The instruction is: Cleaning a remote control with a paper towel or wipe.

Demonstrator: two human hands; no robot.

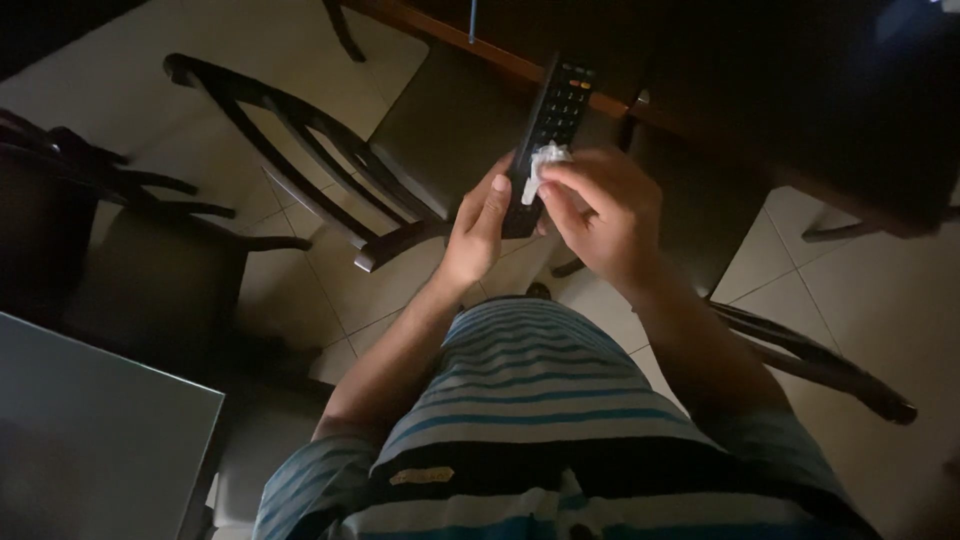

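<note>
A black remote control (548, 130) is held up in front of the person's body, near the middle of the dim view, its button end pointing away and slightly to the right. Rows of small buttons show on its upper half. A small crumpled white wipe or tissue (540, 165) is pressed against the face of the remote, about halfway down its length.

The left hand (478, 228) wraps around the lower part of the remote from the left, fingers closed on its body and thumb lying along its edge. The right hand (605, 210) comes in from the right with its fingertips pinched on the white wipe, holding it against the remote. The two hands sit close together, almost touching, both clamped on what they hold.

Below the hands, the person's shirt (530, 420) fills the lower centre, striped in blue, white and a dark band. Both bare forearms slope up from it toward the remote.

Behind the remote is a dark wooden worktop (700, 90) with a lighter brown edge, running across the top right. A dark wooden chair (300, 130) with a slatted back stands to the left of the hands, its seat tucked toward the worktop. Another dark chair (820, 365) shows at the lower right. The floor (880, 290) is pale square tiles. A grey flat surface (100, 440) occupies the lower left corner.
</note>
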